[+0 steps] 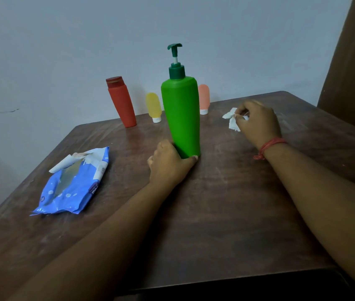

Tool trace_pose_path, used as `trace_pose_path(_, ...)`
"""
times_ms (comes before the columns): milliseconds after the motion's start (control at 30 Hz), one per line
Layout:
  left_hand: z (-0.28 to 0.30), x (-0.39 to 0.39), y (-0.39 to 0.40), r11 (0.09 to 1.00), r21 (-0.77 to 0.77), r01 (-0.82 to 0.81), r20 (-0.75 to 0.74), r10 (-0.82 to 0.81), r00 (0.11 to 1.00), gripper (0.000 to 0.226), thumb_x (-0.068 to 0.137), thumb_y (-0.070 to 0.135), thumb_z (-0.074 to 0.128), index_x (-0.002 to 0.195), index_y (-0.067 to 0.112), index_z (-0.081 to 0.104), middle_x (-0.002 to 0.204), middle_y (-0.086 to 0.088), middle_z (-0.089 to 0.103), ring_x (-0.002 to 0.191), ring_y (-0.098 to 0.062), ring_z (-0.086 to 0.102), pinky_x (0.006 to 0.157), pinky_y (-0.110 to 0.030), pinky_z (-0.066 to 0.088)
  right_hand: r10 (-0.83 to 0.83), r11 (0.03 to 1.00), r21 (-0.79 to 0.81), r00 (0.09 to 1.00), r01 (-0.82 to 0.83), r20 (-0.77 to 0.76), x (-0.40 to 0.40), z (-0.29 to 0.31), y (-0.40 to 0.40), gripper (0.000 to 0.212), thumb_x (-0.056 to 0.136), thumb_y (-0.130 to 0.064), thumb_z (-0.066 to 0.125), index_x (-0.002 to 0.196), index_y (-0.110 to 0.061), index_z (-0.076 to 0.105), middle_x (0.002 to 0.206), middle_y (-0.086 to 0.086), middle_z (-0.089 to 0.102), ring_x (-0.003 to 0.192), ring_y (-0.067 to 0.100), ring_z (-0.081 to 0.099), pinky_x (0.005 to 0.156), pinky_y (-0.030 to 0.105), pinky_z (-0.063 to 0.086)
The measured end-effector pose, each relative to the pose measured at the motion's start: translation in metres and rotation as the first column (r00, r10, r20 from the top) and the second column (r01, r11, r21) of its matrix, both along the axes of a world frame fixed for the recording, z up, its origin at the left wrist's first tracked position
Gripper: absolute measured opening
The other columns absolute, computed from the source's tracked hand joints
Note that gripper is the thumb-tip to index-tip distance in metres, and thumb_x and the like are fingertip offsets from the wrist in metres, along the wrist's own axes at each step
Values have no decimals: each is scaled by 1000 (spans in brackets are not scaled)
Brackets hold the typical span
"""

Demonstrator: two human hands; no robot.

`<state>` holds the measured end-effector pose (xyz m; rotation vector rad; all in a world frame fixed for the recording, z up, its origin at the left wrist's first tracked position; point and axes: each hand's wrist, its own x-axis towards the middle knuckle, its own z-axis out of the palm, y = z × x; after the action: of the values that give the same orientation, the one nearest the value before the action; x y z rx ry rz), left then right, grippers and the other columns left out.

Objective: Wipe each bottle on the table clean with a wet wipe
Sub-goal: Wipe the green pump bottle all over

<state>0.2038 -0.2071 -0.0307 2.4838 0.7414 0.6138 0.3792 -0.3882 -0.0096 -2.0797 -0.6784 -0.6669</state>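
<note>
A tall green pump bottle (pixel 181 114) stands upright in the middle of the dark wooden table (pixel 226 209). My left hand (pixel 170 164) grips its base, fingers curled round the bottom. To the right, my right hand (pixel 257 122) pinches a crumpled white wet wipe (pixel 231 119) just above the tabletop, apart from the green bottle. Behind stand a red bottle (pixel 122 103) with a dark red cap, a small yellow tube (pixel 153 107) on its white cap, and a small orange tube (pixel 204 97), partly hidden by the green bottle.
A blue wet-wipe pack (pixel 72 187) lies open at the left of the table, its flap peeled back. A pale wall runs behind the table. A brown curtain (pixel 354 61) hangs at the far right. The table's near edge is in shadow.
</note>
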Motion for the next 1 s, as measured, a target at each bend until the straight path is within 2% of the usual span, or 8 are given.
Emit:
trace_pose_path(200, 5, 48, -25, 998, 61, -1, 7, 0, 1000, 63, 75, 60, 74, 110, 13, 50, 108, -5, 57, 108, -28, 56, 95, -49, 45, -58, 997, 43, 998, 59, -19, 9, 1, -11, 5, 86, -13, 65, 82, -15, 68, 97, 2, 69, 85, 22, 63, 68, 28, 47)
trace_pose_path(333, 8, 93, -42, 996, 84, 7, -1, -7, 1000, 66, 75, 59, 74, 113, 10, 52, 112, -9, 59, 111, -31, 56, 95, -48, 47, -127, 985, 108, 989, 135, -78, 27, -2, -22, 9, 85, -12, 64, 78, -18, 65, 95, 0, 68, 85, 23, 63, 68, 33, 52)
trace_pose_path(467, 6, 142, -55, 998, 41, 39, 30, -40, 999, 65, 74, 54, 77, 114, 9, 54, 110, -10, 60, 107, -30, 58, 89, -44, 52, -178, 934, 283, 971, 217, -158, 47, -2, -36, 10, 86, -12, 63, 80, -19, 65, 93, 1, 68, 85, 16, 61, 67, 24, 44)
trace_pose_path(600, 5, 184, -62, 999, 11, 46, 60, -46, 997, 61, 74, 51, 79, 111, 9, 56, 106, -11, 62, 102, -31, 61, 86, -47, 55, -210, 868, 414, 958, 275, -197, 61, -3, -44, 11, 86, -11, 63, 79, -19, 64, 86, 0, 69, 84, 17, 64, 70, 23, 46)
trace_pose_path(867, 2, 249, -59, 997, -34, 66, 102, -62, 993, 68, 79, 44, 80, 122, 2, 51, 117, -16, 57, 113, -33, 56, 93, -46, 52, -210, 850, 443, 955, 285, -211, 79, -10, -43, 11, 88, -10, 64, 81, -18, 65, 89, 0, 69, 86, 18, 64, 73, 28, 53)
trace_pose_path(1000, 2, 269, -57, 999, -25, 47, 85, -45, 995, 69, 79, 47, 78, 124, 1, 52, 120, -16, 56, 116, -34, 54, 96, -44, 51, -194, 853, 436, 951, 285, -243, 81, -10, -40, 14, 89, -11, 64, 81, -23, 63, 91, -2, 69, 88, 17, 64, 72, 27, 52)
